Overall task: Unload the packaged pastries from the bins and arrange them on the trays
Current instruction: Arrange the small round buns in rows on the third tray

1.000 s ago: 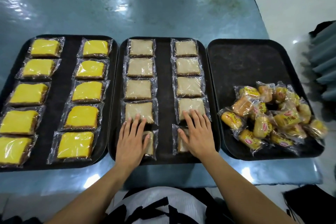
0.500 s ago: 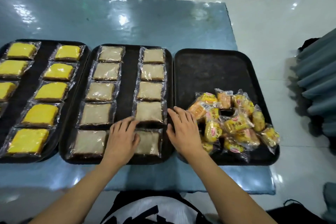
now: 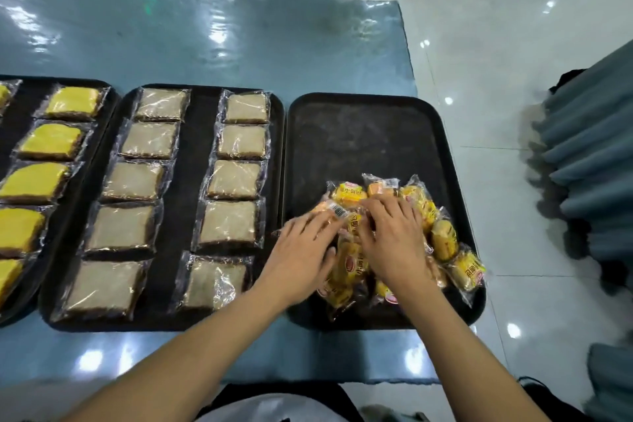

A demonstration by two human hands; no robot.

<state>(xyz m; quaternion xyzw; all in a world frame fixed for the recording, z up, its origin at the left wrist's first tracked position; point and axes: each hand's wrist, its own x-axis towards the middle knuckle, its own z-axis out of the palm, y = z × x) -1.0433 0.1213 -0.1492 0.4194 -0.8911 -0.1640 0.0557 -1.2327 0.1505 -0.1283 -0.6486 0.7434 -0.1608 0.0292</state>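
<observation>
Three black trays lie side by side on the blue table. The right tray [image 3: 363, 140] carries a heap of small yellow wrapped pastries [image 3: 443, 240] at its near end. My left hand [image 3: 301, 253] lies flat on the heap's left side, fingers stretched over the wrappers. My right hand [image 3: 394, 240] rests on the heap's middle, fingers spread and slightly bent; whether it grips a pack is hidden. The middle tray [image 3: 197, 216] holds two rows of beige wrapped squares [image 3: 233, 221]. The left tray [image 3: 99, 147] holds yellow wrapped squares [image 3: 48, 140].
The blue plastic-covered table [image 3: 205, 38] ends just right of the right tray; beyond it is white tiled floor [image 3: 496, 27]. Grey-blue pleated fabric [image 3: 596, 154] stands at the right. The far half of the right tray is bare.
Both hands left the beige packs on the middle tray and moved right onto the heap of yellow pastries. The view has swung right too.
</observation>
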